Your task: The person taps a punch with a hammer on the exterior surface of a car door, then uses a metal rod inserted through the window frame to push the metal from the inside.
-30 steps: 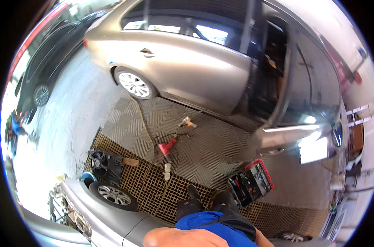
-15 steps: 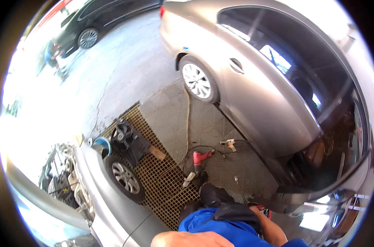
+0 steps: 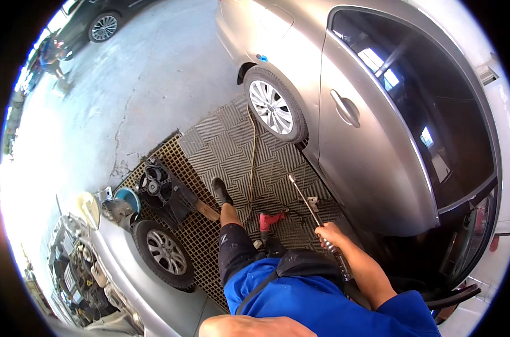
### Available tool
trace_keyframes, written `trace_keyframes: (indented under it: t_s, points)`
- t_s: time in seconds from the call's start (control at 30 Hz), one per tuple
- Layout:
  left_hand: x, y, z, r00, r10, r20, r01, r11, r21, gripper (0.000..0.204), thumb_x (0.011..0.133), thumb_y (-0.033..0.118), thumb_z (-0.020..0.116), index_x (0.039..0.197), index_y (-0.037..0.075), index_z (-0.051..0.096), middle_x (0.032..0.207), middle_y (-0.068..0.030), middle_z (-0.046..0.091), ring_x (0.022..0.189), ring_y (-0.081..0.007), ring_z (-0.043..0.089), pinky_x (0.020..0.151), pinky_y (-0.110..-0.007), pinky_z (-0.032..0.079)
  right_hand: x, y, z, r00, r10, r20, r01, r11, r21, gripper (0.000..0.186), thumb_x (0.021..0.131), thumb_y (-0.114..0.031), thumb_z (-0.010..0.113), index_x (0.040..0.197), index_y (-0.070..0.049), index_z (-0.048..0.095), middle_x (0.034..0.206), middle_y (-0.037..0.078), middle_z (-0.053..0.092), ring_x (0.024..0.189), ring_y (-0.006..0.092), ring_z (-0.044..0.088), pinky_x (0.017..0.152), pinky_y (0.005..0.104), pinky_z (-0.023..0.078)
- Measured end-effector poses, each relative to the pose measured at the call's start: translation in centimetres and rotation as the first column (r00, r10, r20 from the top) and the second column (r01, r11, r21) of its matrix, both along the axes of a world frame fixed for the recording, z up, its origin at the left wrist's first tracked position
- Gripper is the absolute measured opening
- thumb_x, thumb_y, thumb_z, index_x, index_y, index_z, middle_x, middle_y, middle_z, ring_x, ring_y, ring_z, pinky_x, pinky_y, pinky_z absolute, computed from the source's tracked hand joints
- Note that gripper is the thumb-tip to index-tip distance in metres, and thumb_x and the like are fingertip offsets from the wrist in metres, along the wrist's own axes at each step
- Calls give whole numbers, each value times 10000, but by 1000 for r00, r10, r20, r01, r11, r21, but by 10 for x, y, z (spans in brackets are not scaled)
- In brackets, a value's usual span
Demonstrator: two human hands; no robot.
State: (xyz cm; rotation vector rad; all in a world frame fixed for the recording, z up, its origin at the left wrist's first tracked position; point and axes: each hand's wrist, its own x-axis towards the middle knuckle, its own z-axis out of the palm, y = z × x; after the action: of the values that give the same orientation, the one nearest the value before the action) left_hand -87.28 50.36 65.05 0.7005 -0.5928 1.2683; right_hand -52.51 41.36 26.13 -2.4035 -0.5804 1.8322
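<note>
My right hand (image 3: 329, 233) is closed around a long metal wrench bar (image 3: 304, 197) that points forward and up over the grated floor. The bar's handle end runs back along my forearm. My left hand is out of sight. My blue shirt (image 3: 316, 300) and my left leg in black shorts (image 3: 236, 250) fill the lower middle. A red power tool (image 3: 271, 219) lies on the grate just ahead of my knee, to the left of the bar. A small metal tool (image 3: 311, 202) lies near the bar's shaft.
A silver car (image 3: 373, 151) with its rear wheel (image 3: 271, 106) stands close on the right. Another silver car (image 3: 125, 264) with an exposed engine bay is at lower left. A black fan assembly (image 3: 156, 188), a hose (image 3: 251, 151) and a wood block (image 3: 208, 211) lie on the grate.
The view has swung and tilted, bringing the silver car closer on the right. My right hand with the long bar has come into view; it was not visible before.
</note>
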Motion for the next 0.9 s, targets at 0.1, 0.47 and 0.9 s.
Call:
trace_keyframes:
  t_s: [0.1,0.47,0.9]
  points:
    - [-36,90,-45,994,-73,-83,68,996,-64,423,942,391,818,1103,11,727,838,-110,711,663,-242,669,657,-375,507,-3,21,-39,987,148,67,-149,989,2,421,857,-372,720,874,47,743,768,197,738,631,302,728,573,469,580]
    - [-137,403,-124,740,-183,-648,-253,816,-520,428,1042,403,708,1104,-11,617,786,-94,625,710,-224,634,770,-418,527,-82,70,-71,933,303,194,-292,953,-84,512,888,-450,664,1058,18,781,1037,285,768,986,461,752,869,499,583]
    - [-6,657,-298,-7,-722,-692,-379,642,-667,298,1042,205,672,1264,19,600,974,-97,672,844,-230,674,765,-382,571,-163,379,-33,975,-99,200,86,994,71,543,901,-438,663,1274,-54,750,1230,245,746,1162,437,697,998,509,547]
